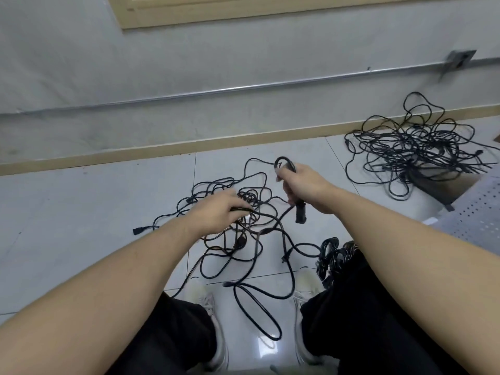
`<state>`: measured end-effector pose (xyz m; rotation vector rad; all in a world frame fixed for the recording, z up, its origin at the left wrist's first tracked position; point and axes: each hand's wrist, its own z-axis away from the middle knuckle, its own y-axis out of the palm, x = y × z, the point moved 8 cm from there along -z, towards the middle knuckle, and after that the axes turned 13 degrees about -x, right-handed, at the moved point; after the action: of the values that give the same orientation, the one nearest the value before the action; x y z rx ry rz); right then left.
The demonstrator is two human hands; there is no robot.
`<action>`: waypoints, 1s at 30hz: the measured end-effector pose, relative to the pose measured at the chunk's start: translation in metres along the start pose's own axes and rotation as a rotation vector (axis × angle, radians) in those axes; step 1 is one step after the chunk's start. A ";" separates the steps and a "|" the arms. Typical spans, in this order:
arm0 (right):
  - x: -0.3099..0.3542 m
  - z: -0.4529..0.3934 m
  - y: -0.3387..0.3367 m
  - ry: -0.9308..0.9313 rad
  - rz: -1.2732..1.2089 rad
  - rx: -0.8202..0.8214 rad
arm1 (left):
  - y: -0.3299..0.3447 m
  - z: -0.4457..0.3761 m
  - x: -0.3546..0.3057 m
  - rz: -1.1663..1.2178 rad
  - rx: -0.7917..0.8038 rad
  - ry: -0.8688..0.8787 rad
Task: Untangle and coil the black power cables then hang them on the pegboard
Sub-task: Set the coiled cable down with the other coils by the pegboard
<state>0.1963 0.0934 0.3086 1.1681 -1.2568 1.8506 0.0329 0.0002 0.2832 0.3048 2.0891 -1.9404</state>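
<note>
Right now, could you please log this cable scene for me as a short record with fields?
setting: tiled floor by a wall
right hand: grips a folded loop of black cable, connector hanging below the fist
left hand: pinches a strand of the near tangle
near tangle: loose, spread on the floor between the shoes
far pile: second tangled heap, upper right, untouched
bundle: cables by the right knee
pegboard: perforated panel at right edge, no cable seen on it

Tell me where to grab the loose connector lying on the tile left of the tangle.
Take the connector by its blocky body, from its free left end with fingers across the two long sides. Its cable runs off rightward into the tangle, and bare floor lies around it, so that side looks unobstructed.
</note>
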 end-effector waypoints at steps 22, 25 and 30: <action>0.007 0.011 0.002 0.288 -0.630 0.011 | 0.020 0.014 0.040 0.317 -0.153 -0.657; 0.012 0.011 0.006 0.306 -0.730 0.004 | 0.023 0.009 0.023 -0.175 -0.038 -0.372; 0.018 0.015 0.013 0.321 -0.823 0.012 | 0.066 0.025 0.000 -0.268 0.376 -0.153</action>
<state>0.1824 0.0743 0.3224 1.1042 -0.4636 1.3347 0.0560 -0.0200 0.2197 -0.0561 1.7342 -2.4276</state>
